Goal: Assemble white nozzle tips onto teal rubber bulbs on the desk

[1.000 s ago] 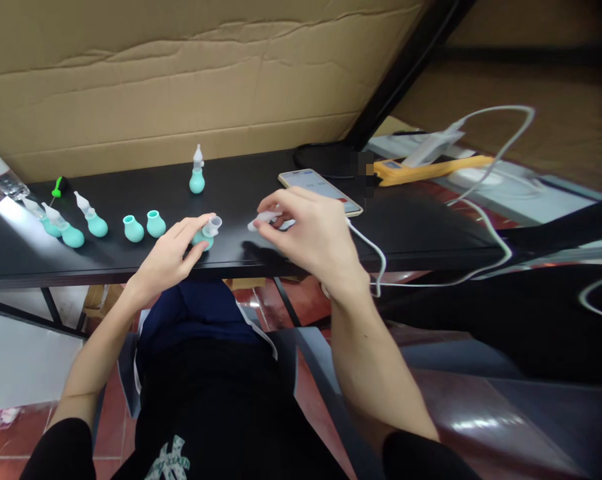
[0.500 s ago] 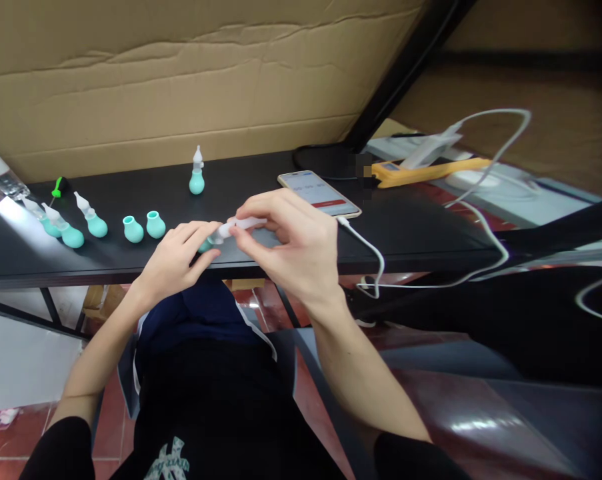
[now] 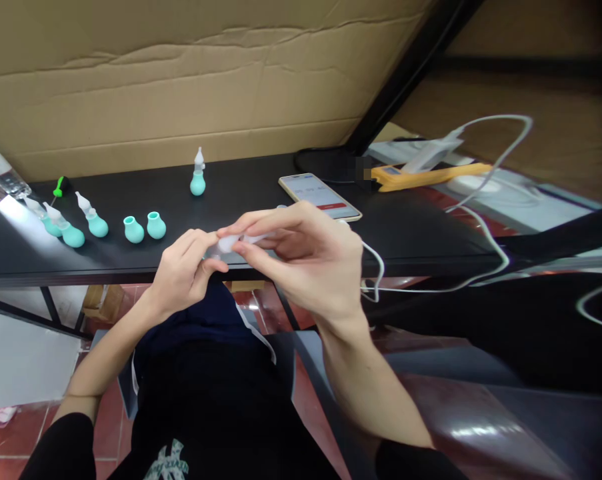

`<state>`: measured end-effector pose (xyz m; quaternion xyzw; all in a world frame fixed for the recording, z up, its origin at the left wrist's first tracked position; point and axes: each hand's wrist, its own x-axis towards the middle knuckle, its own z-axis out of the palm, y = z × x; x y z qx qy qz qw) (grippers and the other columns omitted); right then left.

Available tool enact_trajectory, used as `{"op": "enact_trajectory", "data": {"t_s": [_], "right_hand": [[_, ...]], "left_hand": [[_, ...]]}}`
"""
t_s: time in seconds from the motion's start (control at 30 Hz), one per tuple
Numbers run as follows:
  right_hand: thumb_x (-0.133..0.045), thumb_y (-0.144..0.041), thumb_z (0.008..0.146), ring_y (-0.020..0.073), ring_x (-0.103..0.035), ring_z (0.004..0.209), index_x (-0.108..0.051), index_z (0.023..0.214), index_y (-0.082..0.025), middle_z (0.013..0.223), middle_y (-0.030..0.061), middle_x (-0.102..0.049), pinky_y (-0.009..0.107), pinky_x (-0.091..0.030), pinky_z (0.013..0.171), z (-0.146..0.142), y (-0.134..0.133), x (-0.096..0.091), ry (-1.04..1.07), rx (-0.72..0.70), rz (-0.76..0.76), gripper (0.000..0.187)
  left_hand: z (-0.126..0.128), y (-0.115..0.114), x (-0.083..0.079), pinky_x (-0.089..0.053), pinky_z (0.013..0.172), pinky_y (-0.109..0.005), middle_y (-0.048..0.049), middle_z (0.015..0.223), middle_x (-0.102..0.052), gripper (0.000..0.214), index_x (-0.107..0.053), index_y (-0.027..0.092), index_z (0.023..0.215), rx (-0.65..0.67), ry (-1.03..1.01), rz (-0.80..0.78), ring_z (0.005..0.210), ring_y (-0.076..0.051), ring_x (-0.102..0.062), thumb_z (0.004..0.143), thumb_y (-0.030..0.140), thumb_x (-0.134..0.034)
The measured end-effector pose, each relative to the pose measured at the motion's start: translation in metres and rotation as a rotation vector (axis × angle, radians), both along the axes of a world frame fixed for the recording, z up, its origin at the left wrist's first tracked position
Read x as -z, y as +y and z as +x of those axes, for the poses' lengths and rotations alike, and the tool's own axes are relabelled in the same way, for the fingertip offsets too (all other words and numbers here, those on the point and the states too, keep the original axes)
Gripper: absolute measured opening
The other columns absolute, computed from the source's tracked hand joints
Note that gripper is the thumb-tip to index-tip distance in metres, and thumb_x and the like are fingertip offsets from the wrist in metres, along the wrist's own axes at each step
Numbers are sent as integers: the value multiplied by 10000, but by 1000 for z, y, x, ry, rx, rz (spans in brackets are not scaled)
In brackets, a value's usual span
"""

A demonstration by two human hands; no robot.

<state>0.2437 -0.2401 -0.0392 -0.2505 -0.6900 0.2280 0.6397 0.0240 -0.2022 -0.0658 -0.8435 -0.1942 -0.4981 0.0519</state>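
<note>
Just above the desk's front edge, a nasal aspirator (image 3: 225, 245) with a whitish translucent nozzle is held between both my hands. My left hand (image 3: 183, 270) is closed around its lower end; the teal bulb there is almost wholly hidden by the fingers. My right hand (image 3: 313, 257) pinches the nozzle between thumb and forefinger, with the thin tip pointing right into the palm. Left of my hands stand two open teal bulbs (image 3: 145, 228) without nozzles. Beyond them lie several bulbs with nozzles fitted (image 3: 93, 217). One complete aspirator (image 3: 197, 175) stands upright at the back.
A phone (image 3: 321, 195) lies on the black desk (image 3: 245, 177), with a white cable (image 3: 378, 263) running off the edge. A green-handled screwdriver (image 3: 59, 187) and a plastic bottle (image 3: 3, 172) are at far left. A yellow tool (image 3: 421, 177) lies at right; cardboard (image 3: 181, 80) stands behind.
Both hands have shifted slightly right and closer to me, with the aspirator between them. My left fingers now cover the teal bulb that showed before.
</note>
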Motion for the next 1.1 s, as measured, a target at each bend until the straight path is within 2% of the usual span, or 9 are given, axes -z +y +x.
{"op": "enact_trajectory", "data": {"t_s": [0.13,0.2,0.4,0.53,0.6,0.77,0.9,1.0,1.1], "right_hand": [[-985,-346,1065,258,-946,1038,-788,1025,-269,1113,51,-925,385,-838,882,-9,-5,-2,127,-59,-43,216],[-971,-335,1080,258,-948,1033,-799,1033,-265,1114,55,-926,381,-839,870,-12,-4,0,147,-90,-16,191],[-953,-274,1083,279,-951,1013,-831,1046,-266,1096,59,-932,443,-843,917,-14,11,15,143,-142,130,128],[-865,-224,1135,270,-953,991,-867,1085,-275,1127,50,-948,449,-836,961,-9,18,18,53,-171,217,71],[-820,-159,1146,259,-957,1004,-882,1128,-291,1153,33,-956,414,-828,966,-4,18,16,-31,-198,277,147],[-726,-2,1148,247,-954,1158,-854,1175,-272,1180,38,-956,331,-799,1029,6,11,6,-277,-201,417,300],[-699,-17,1174,246,-948,1148,-833,1148,-236,1163,69,-944,335,-796,1041,4,8,4,-337,-170,518,258],[-689,-38,1193,237,-950,1142,-823,1144,-235,1107,53,-939,317,-791,1029,1,9,6,-311,-200,502,243],[-739,-46,1173,218,-959,1088,-827,1151,-248,1030,9,-934,269,-778,972,-1,11,7,-293,-196,408,222]], "left_hand": [[-8,-15,-16,-638,821,-298,-69,1017,-850,379,-793,175,1285,8,25,-44,856,-181,-780,1310,480,-569],[-12,-24,-27,-628,815,-289,-58,964,-850,459,-821,177,1194,49,16,-203,801,-165,-766,1296,560,-589],[-17,-47,-55,-579,742,-309,-28,795,-765,724,-827,183,991,187,-65,-853,713,-159,-677,1152,872,-674],[-20,-47,-62,-503,676,-298,-6,733,-678,726,-788,179,883,274,-107,-1084,683,-140,-593,1091,875,-780],[-22,-46,-65,-465,646,-290,-1,714,-655,715,-769,176,844,304,-85,-1176,665,-130,-563,1088,847,-803],[-27,-49,-73,-470,662,-287,10,694,-652,638,-811,167,936,262,5,-1299,657,-133,-563,1096,785,-816],[-27,-50,-75,-473,680,-285,10,684,-640,672,-731,182,792,269,8,-1304,665,-126,-561,1072,782,-847],[-27,-49,-75,-462,657,-279,19,668,-622,673,-756,178,827,285,1,-1325,647,-121,-539,1067,800,-845],[-29,-48,-74,-435,618,-270,24,664,-616,674,-800,166,914,273,-1,-1331,629,-117,-527,1073,821,-826]]}}
